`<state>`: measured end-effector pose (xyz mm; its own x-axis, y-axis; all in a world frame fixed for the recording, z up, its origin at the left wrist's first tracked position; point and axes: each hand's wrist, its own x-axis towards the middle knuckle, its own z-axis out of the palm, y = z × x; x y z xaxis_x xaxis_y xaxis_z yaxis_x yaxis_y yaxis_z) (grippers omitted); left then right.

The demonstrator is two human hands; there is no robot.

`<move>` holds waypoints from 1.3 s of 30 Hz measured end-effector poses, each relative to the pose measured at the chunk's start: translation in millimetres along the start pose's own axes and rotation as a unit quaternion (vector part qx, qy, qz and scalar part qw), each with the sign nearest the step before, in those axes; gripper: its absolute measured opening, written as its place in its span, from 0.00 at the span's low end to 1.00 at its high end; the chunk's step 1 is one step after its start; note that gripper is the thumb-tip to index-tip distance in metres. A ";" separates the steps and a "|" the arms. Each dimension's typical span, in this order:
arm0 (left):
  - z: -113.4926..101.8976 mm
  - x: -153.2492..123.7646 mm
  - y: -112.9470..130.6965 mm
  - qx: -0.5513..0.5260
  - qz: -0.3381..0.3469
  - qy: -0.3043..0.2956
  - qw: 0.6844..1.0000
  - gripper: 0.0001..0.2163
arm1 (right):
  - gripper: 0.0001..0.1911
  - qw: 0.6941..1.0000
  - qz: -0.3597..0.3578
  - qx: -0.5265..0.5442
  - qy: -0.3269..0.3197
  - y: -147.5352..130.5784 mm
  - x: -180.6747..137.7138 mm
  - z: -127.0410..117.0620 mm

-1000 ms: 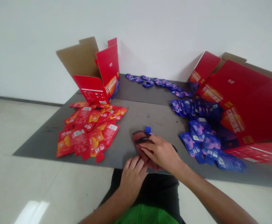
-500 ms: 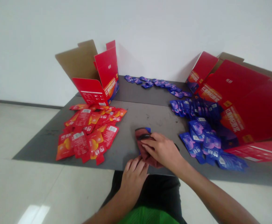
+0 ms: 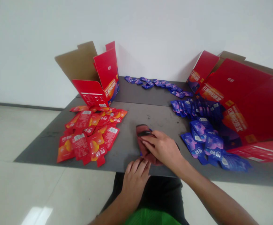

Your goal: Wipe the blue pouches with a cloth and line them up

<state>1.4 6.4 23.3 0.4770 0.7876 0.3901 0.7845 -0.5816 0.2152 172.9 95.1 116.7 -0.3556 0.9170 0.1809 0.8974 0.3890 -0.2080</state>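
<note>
A brown cloth (image 3: 142, 145) with black edging is bunched under my right hand (image 3: 163, 147), whose fingers grip it against the table. Slivers of a blue sachet (image 3: 141, 154) peek out from beneath the cloth; most of it is hidden. My left hand (image 3: 136, 176) rests at the table's front edge, its fingertips pressed together on the near end of that sachet, just touching the cloth. To the left lies a loose pile of red sachets (image 3: 85, 134). On the right, blue-purple sachets (image 3: 202, 137) are heaped close to my right forearm.
An upright red carton (image 3: 91, 89) with raised flaps stands at the back left of the grey table (image 3: 148, 115). Larger red cartons (image 3: 241, 97) occupy the right side, one tipped over. A row of blue sachets (image 3: 160, 83) runs along the wall.
The cloth and my right hand have shifted slightly, and the cloth's far edge now covers more of the blue sachet. My left hand stays at the table edge.
</note>
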 end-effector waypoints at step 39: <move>-2.7 1.1 -1.0 0.013 0.004 -0.018 1.000 0.22 | 0.14 0.999 0.025 0.013 -0.032 12.2 18.0 24.7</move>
<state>0.0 7.3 25.9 0.4969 0.7902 0.3589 0.7902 -0.5829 0.1893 170.9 118.5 93.7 -0.3263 0.9390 0.1087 0.9079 0.3433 -0.2404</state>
